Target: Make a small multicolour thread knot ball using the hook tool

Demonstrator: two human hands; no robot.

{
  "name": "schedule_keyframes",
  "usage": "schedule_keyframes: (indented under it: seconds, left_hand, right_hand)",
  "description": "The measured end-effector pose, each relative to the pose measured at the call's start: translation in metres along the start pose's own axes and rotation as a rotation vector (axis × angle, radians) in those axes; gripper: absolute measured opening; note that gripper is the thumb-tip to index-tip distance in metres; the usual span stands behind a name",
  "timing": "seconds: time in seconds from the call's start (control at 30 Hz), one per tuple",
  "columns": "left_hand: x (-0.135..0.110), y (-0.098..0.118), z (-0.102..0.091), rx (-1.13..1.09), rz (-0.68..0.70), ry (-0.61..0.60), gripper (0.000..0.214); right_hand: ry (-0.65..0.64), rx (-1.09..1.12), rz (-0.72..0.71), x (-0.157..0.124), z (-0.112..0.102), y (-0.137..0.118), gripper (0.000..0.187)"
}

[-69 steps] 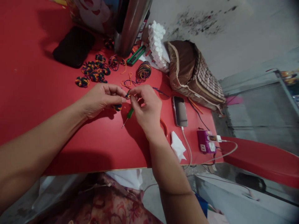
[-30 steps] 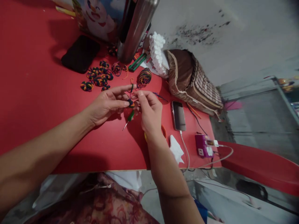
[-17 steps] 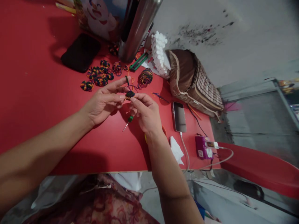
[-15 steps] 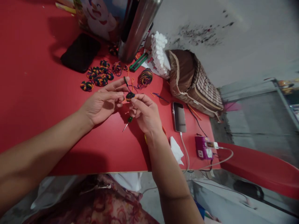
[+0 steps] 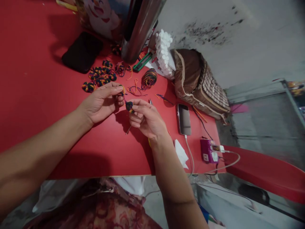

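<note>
My right hand pinches a small crocheted piece of dark green, orange and purple yarn between thumb and fingers. To its left, my left hand has thumb and forefinger closed on the multicoloured yarn running from that piece. A thin metal hook shows below my right fingers; its handle is hidden, and I cannot tell if it is held. Beyond my hands are a ball of yarn with loose strands and a cluster of similar crocheted pieces.
On the red table are a black pouch-like item, a metal flask, a green cutter and a charging phone. A brown bag and a purple power adapter stand at the right. Something yellow peeks from under my right wrist.
My left hand's raised fingers have closed into a pinch on the yarn. The crocheted piece in my right hand has moved slightly down and left. The hook's green handle is now covered.
</note>
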State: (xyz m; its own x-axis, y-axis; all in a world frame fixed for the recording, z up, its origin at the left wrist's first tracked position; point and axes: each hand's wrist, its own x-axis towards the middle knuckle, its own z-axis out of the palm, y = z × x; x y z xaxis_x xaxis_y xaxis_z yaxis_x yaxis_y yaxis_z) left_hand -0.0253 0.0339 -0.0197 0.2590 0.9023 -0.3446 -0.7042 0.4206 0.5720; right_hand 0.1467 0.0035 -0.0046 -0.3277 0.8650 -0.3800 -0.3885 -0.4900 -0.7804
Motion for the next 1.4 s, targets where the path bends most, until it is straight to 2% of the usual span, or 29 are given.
schedule_keyframes:
  seconds: [0.27,0.4,0.6,0.73,0.9,1.1,1.27,1.4]
  left_hand:
    - [0.001,-0.009,-0.003,0.124,0.115,-0.071,0.013]
    - [0.000,-0.013,-0.004,0.196,0.079,-0.105,0.015]
    - [0.000,-0.014,-0.005,0.277,0.080,-0.101,0.012]
    - [0.000,-0.014,-0.005,0.220,0.032,-0.140,0.013]
    - [-0.001,-0.017,-0.004,0.120,0.008,-0.092,0.011]
    - [0.002,-0.011,-0.008,0.282,0.034,-0.112,0.014]
    - [0.000,-0.011,-0.005,0.321,0.057,-0.132,0.032]
    - [-0.004,-0.012,-0.002,0.370,0.017,-0.121,0.024]
  right_hand:
    - [0.005,-0.045,-0.002,0.002,-0.006,-0.002,0.028]
    - [0.039,-0.094,-0.008,0.000,-0.004,-0.001,0.036]
    - [0.117,-0.181,-0.095,0.001,-0.001,0.003,0.033]
    - [0.130,-0.185,-0.107,0.002,0.001,0.006,0.026]
    - [0.158,-0.198,-0.139,0.002,0.003,0.007,0.017]
    - [0.164,-0.175,-0.117,0.000,0.003,0.005,0.019]
    - [0.185,-0.163,-0.106,0.000,0.003,0.005,0.017]
    - [0.188,-0.189,-0.115,0.001,0.002,0.007,0.018]
